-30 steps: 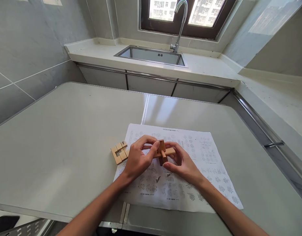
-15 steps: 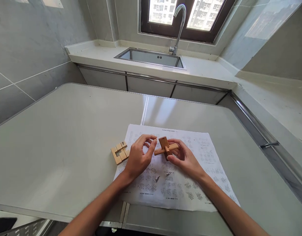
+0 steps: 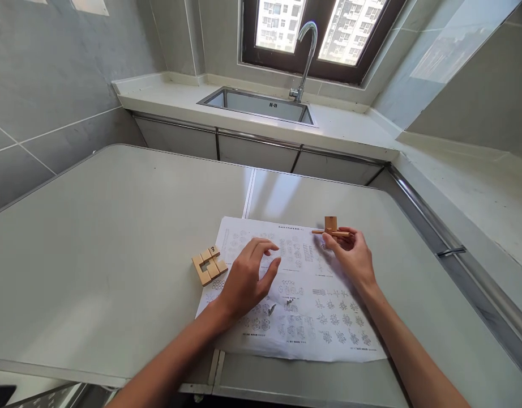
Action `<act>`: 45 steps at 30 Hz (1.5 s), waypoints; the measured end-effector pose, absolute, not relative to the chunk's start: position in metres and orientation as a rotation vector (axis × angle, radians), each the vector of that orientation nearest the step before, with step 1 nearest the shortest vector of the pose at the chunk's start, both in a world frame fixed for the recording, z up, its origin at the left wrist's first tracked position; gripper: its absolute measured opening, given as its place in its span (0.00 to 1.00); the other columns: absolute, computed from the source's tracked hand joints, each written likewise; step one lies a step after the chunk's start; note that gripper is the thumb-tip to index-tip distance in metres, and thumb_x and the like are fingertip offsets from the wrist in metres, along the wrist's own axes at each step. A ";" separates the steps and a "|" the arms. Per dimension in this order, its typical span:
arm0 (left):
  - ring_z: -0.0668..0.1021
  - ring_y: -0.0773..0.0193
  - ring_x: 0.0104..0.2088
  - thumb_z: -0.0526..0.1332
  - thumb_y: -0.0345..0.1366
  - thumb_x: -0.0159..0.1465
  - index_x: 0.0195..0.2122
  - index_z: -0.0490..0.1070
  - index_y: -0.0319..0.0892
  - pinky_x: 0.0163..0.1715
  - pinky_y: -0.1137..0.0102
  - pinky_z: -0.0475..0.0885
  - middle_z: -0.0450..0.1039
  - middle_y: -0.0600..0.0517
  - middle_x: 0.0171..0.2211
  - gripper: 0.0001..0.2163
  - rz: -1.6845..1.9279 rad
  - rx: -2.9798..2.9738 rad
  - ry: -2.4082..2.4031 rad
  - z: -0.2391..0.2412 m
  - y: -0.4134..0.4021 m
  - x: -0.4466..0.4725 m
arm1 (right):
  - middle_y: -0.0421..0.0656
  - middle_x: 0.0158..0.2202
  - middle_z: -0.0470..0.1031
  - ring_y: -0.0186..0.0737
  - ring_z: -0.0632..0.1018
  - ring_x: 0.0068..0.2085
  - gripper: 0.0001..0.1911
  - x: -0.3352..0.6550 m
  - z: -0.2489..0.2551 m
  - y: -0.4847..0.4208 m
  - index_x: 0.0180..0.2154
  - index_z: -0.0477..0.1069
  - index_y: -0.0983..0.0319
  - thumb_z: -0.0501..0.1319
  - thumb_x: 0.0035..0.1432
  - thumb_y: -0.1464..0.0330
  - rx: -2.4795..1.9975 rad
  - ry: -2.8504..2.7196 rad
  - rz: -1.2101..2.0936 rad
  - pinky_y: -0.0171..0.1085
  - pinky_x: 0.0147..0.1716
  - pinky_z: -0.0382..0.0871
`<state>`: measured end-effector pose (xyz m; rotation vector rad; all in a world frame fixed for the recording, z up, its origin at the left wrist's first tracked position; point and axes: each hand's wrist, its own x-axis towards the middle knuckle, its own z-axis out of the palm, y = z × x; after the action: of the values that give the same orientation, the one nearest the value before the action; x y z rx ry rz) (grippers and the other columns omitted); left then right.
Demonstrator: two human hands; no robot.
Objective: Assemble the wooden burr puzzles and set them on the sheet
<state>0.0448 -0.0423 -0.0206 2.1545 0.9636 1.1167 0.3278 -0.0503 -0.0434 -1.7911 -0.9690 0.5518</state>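
My right hand (image 3: 353, 258) grips a wooden interlocking puzzle (image 3: 330, 228) made of crossed flat pieces, over the far right corner of a printed sheet (image 3: 301, 340). One of its pieces stands up and another sticks out to the left. Over the middle of the sheet hovers my left hand (image 3: 252, 276), fingers curved and apart, with nothing in it. A flat group of light wooden blocks (image 3: 206, 274), marked with a 3 and with a small square gap inside, lies at the sheet's left edge, just left of my left hand.
The sheet, printed with small diagrams and torn in two spots, lies on a pale folding table (image 3: 116, 238) with a seam. Behind are a counter with a sink (image 3: 261, 107) and a tap (image 3: 306, 62) under a window. Another counter ledge (image 3: 465, 192) runs along the right.
My right hand has carried the wooden puzzle to the right and away from me, apart from my left hand. My left hand has shifted slightly right and opened wider.
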 end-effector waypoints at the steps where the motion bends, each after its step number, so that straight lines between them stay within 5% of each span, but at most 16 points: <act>1: 0.77 0.59 0.43 0.58 0.34 0.74 0.51 0.69 0.44 0.47 0.62 0.75 0.74 0.46 0.49 0.06 1.118 2.162 0.957 -0.021 -0.043 0.045 | 0.52 0.52 0.82 0.55 0.82 0.53 0.36 0.332 -0.044 -0.050 0.52 0.70 0.59 0.75 0.48 0.48 -1.830 -0.961 0.502 0.54 0.57 0.75; 24: 0.78 0.59 0.43 0.58 0.33 0.74 0.50 0.70 0.44 0.47 0.61 0.76 0.75 0.46 0.48 0.06 1.097 2.208 0.935 -0.021 -0.044 0.044 | 0.55 0.56 0.79 0.60 0.78 0.58 0.41 0.352 -0.038 -0.049 0.58 0.69 0.61 0.68 0.53 0.42 -2.111 -0.985 0.360 0.52 0.54 0.71; 29: 0.78 0.58 0.45 0.58 0.32 0.74 0.50 0.70 0.44 0.48 0.61 0.76 0.75 0.46 0.49 0.06 1.077 2.248 0.904 -0.022 -0.043 0.042 | 0.58 0.61 0.72 0.62 0.74 0.60 0.42 0.350 -0.037 -0.051 0.61 0.67 0.62 0.67 0.54 0.43 -2.029 -1.034 0.216 0.55 0.57 0.70; 37: 0.78 0.55 0.48 0.59 0.30 0.73 0.50 0.70 0.43 0.50 0.59 0.73 0.77 0.47 0.47 0.07 1.102 2.542 1.001 -0.006 -0.050 0.009 | 0.53 0.55 0.72 0.55 0.75 0.57 0.14 0.321 -0.023 -0.062 0.50 0.71 0.59 0.62 0.66 0.61 -1.524 -1.371 -0.321 0.53 0.52 0.74; 45: 0.74 0.44 0.56 0.67 0.47 0.69 0.61 0.64 0.43 0.55 0.50 0.71 0.72 0.41 0.59 0.24 0.871 2.588 1.480 -0.008 -0.052 -0.050 | 0.45 0.41 0.77 0.46 0.79 0.42 0.07 0.286 -0.031 -0.072 0.45 0.70 0.57 0.61 0.68 0.73 -1.200 -1.769 -0.012 0.46 0.42 0.75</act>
<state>-0.0497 -0.0517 -0.0083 2.5880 1.4800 0.8710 0.2860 -0.0724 -0.0305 -1.1999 -1.7692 -0.0118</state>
